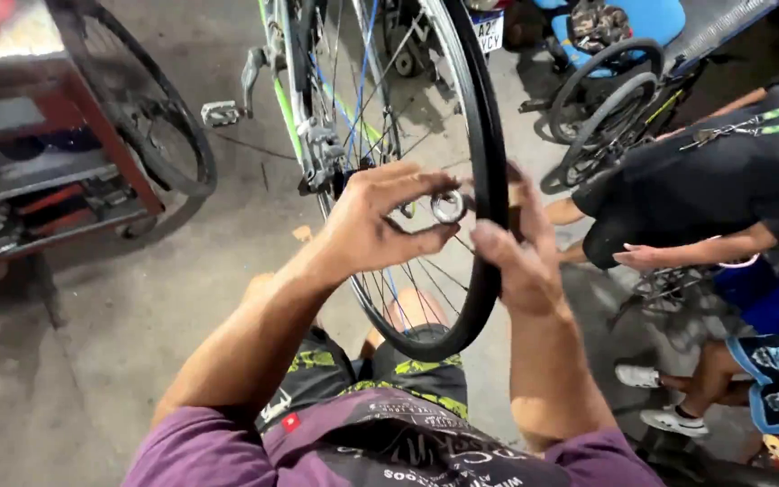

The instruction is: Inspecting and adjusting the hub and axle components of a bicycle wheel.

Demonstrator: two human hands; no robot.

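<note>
- Purple sleeves [200, 451] sit closest to my view, with both forearms reaching up and away toward the wheel.
- Between the fingers of my left hand [380, 221] I see a small silvery metal ring [448, 206], pinched at the fingertips, thumb below it and the other fingers curled above.
- That ring sits just off the left fingertips, right against the inner side of the black tyre [489, 180], among the spokes.
- My right hand [520, 248] is on the far side of the tyre; its fingers are curled around the rim just beside the ring, gripping the tyre.
- The tyre belongs to a bicycle wheel that stands upright between the two hands, its lowest part near my knees.
- Beyond the left fingers, the green bicycle frame [286, 99] rises with a grey pedal [221, 113] sticking out to the left.
- Further left of the left fingers, a loose black wheel [151, 126] leans against a red metal shelf rack [92, 108].
- Right of the right fingers, another person in dark clothing [723, 180] leans in, one arm stretched out low; more bicycle wheels [610, 104] stand behind.
- Grey concrete floor [92, 343] lies under everything.
</note>
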